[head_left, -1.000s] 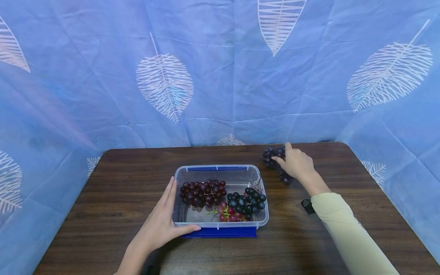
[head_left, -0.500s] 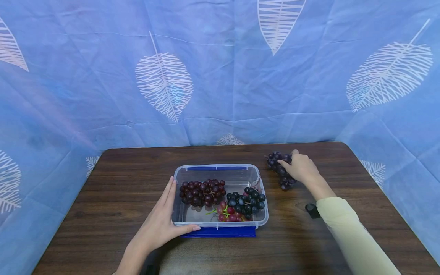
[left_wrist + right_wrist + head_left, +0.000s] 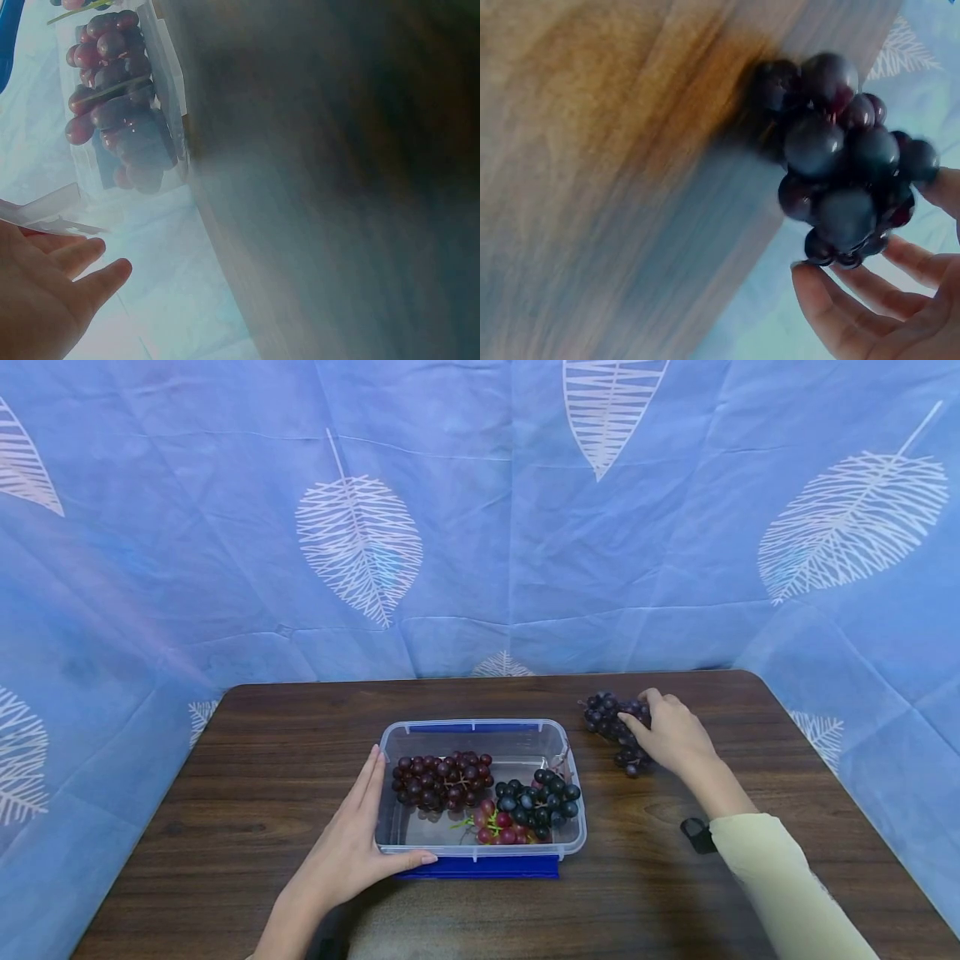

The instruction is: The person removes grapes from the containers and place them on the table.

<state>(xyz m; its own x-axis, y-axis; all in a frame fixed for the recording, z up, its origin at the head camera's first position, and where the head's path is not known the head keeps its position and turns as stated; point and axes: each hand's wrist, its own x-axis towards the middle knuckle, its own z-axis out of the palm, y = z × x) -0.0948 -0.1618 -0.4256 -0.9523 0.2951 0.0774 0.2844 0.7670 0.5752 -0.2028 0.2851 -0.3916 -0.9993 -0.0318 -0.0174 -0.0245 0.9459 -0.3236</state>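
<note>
In the head view a clear plastic container (image 3: 480,724) with blue latch flaps stands in the middle of the table. Inside it lie a dark red bunch of grapes (image 3: 431,781), a black bunch (image 3: 547,797) and a small bright red bunch (image 3: 498,827). My left hand (image 3: 352,835) rests at the container's left front corner, fingers straight along its side, thumb on the front rim. Behind and right of the container, my right hand (image 3: 671,731) holds a dark purple bunch of grapes (image 3: 611,718) between thumb and fingers. The right wrist view shows fingertips touching this bunch (image 3: 847,214).
The brown wooden table (image 3: 285,727) ends at a blue cloth backdrop (image 3: 510,527) with white leaf prints. A blue flap (image 3: 480,867) hangs out at the container's front. A small black device (image 3: 699,835) sits at the right wrist.
My right hand has moved right and slightly nearer. The dark purple bunch has shifted a little the same way, its lower end most. The left hand and container have stayed put.
</note>
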